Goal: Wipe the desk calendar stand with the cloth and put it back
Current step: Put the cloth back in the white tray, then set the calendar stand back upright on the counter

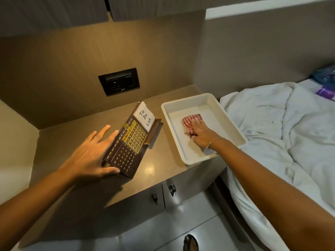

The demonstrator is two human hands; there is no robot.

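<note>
While left hand [90, 156] fingers spread around calendar stand [130, 142], right hand [201, 133] fingers pressed on cloth [190, 120]

Two hands are in view: one left hand [90, 156] and one right hand [201, 134]. There is one calendar stand [132, 144], carrying one note [144, 115]. One cloth [190, 122] lies in one tray [183, 104]. One thread bracelet [213, 142] circles the right wrist. The wall holds one socket plate [119, 81]. The cabinet [90, 140] shows two doors, each with one knob, so two knobs: one [154, 196] and another [172, 189]. One bed [272, 127] stands at the right, with one white duvet on it. One foot [190, 243] shows at the bottom edge.
</note>
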